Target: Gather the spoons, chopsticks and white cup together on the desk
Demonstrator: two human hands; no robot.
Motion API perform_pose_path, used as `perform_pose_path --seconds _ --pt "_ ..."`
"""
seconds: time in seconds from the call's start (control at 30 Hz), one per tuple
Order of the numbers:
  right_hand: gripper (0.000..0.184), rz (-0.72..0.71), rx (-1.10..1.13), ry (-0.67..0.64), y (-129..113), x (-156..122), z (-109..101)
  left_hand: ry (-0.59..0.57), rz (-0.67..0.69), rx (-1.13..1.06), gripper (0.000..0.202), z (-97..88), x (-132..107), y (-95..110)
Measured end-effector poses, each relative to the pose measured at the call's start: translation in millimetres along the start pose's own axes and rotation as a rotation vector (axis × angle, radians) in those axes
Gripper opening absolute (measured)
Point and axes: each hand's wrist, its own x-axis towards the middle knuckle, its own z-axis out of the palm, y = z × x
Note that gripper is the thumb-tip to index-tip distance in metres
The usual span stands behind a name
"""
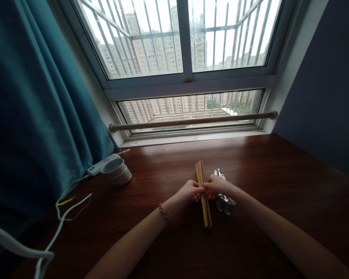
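Several wooden chopsticks (205, 213) form a loose bundle over the middle of the table. My left hand (191, 190) grips the bundle from the left, thumb and fingers closed around it. From the other side, my right hand (216, 186) pinches the same chopsticks, its fingertips meeting those of the left. Just beyond my right hand lie several metal spoons (227, 209), their bowls toward me and their handles partly hidden by that hand. A beaded bracelet circles my left wrist.
A pale cup (116, 172) stands on the wooden table (163, 166) at the left, beside a white power strip (103, 164). White cables (58, 228) run along the left edge near a teal curtain (52, 100). A barred window with a rail (192, 122) borders the far side.
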Motion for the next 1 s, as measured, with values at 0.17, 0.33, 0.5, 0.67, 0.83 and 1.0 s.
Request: perform_pose_path --seconds 0.17,0.33,0.5,0.67,0.83,1.0 --pt "0.031 0.031 -0.058 0.019 3 4 2 0.036 -0.031 0.049 0.021 4.0 4 -6" --pt "0.027 0.015 -0.092 0.062 7 5 11 0.109 -0.037 0.114 0.025 3.2 2 -16" --pt "0.024 -0.036 -0.218 0.131 8 -1 15 0.207 0.061 0.176 0.024 8.9 -6 -17" --pt "0.014 -0.102 -0.473 0.235 -1 -14 13 0.276 0.185 0.263 0.027 8.7 -9 -16" --pt "0.018 -0.111 -0.746 0.469 -9 -24 -8 0.263 0.233 0.320 0.036 1.9 -5 -20" --pt "0.026 0.063 -0.834 0.488 0 -18 -35 0.296 0.241 0.388 0.034 -2.0 -4 -19"
